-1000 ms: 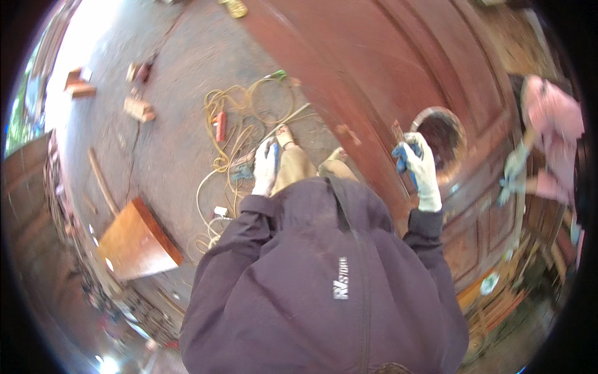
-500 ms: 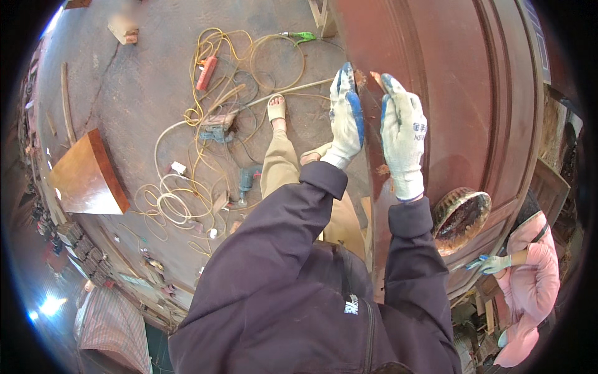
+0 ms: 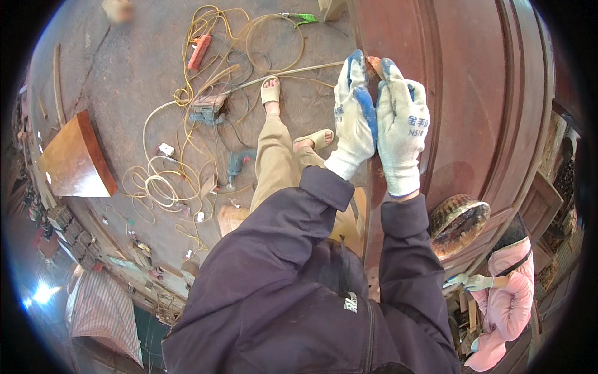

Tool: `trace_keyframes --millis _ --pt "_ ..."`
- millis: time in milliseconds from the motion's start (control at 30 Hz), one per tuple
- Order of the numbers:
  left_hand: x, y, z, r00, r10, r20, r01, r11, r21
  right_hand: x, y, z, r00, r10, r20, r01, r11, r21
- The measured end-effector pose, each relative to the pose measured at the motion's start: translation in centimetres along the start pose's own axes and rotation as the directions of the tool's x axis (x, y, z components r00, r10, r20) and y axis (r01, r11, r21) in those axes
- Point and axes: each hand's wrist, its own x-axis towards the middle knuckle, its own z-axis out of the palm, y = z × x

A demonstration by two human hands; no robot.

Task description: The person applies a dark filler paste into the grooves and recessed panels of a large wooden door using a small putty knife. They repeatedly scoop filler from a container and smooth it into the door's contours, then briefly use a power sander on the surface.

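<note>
Both my hands wear white knit gloves with blue-coated palms and are brought together over the left edge of a large dark-red wooden panel (image 3: 461, 93). My left hand (image 3: 355, 121) has its fingers bent together, thumb along the inner side. Beside it, my right hand (image 3: 400, 131) keeps its fingers close, tips tilted toward the left hand. A reddish-brown piece (image 3: 374, 65) shows between the two sets of fingertips; its kind and the rest of it are hidden by the gloves. A ribbed basket-like bowl (image 3: 461, 225), coated brown inside, rests on the panel near my right forearm.
Tangled yellow hoses and cords (image 3: 180, 181) cover the floor at left, with a red power strip (image 3: 199, 52), a blue-grey power tool (image 3: 207, 112) and a drill (image 3: 237, 163). A curved wooden piece (image 3: 78, 159) stands farther left. Another person in pink (image 3: 507, 290) works at lower right.
My hands were apart over the panel's edge; now they have come together around the reddish-brown piece. The view has shifted slightly, and the other person's gloved hand stays near the panel.
</note>
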Motion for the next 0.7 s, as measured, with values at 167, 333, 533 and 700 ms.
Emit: trace_keyframes --millis 167,333,533,700 --pt "-0.1 0.0 -0.2 0.999 0.020 0.032 -0.019 0.999 -0.045 -0.4 0.5 0.3 1.000 0.014 -0.005 -0.014 0.998 0.062" --pt "-0.1 -0.5 -0.1 0.999 0.033 0.029 -0.032 0.998 -0.045 -0.4 0.1 0.3 1.000 -0.004 0.007 0.005 0.999 -0.033" --pt "0.2 -0.4 -0.4 0.998 0.022 0.056 -0.021 1.000 -0.006 -0.6 -0.3 0.1 0.999 0.024 0.046 -0.018 0.992 -0.128" --pt "0.4 0.9 -1.4 0.994 0.025 0.106 -0.035 0.995 0.097 -1.1 -0.5 -0.4 0.994 0.069 0.082 -0.060 0.992 -0.107"
